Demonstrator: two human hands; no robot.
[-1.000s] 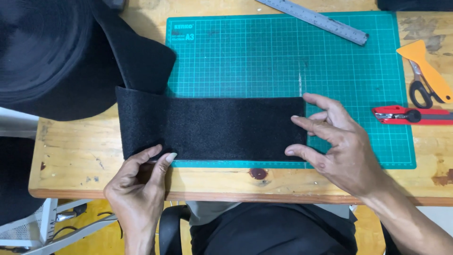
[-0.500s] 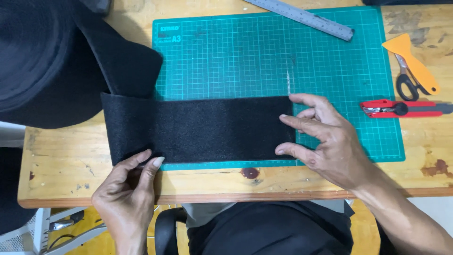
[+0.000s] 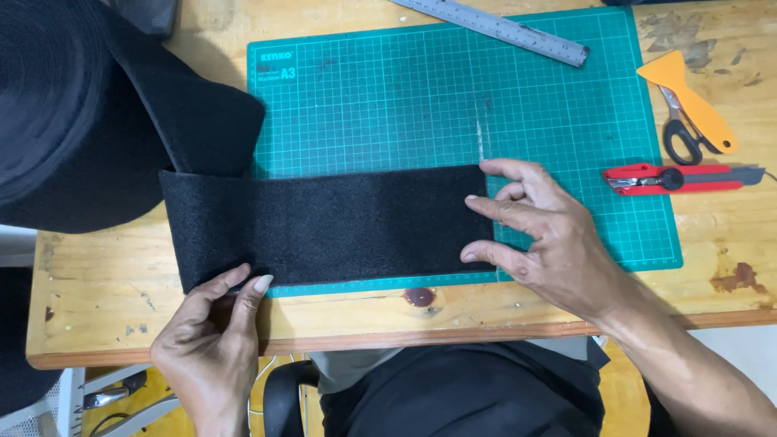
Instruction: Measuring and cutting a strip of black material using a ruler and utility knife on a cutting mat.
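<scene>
A black felt strip (image 3: 332,226) lies flat across the lower part of a green cutting mat (image 3: 453,89) and runs left to a big black felt roll (image 3: 73,113). My left hand (image 3: 212,348) pinches the strip's near left corner between thumb and fingers. My right hand (image 3: 542,235) rests at the strip's right end, fingers spread, with fingertips pressing on its edge.
A steel ruler (image 3: 494,28) lies across the mat's top. To the right on the wooden table (image 3: 97,299) are orange-handled scissors (image 3: 688,113) and a red utility knife (image 3: 680,178). The table's near edge is just below my hands.
The view has shifted slightly. Both hands stay on the strip's ends, and the strip lies much the same on the mat.
</scene>
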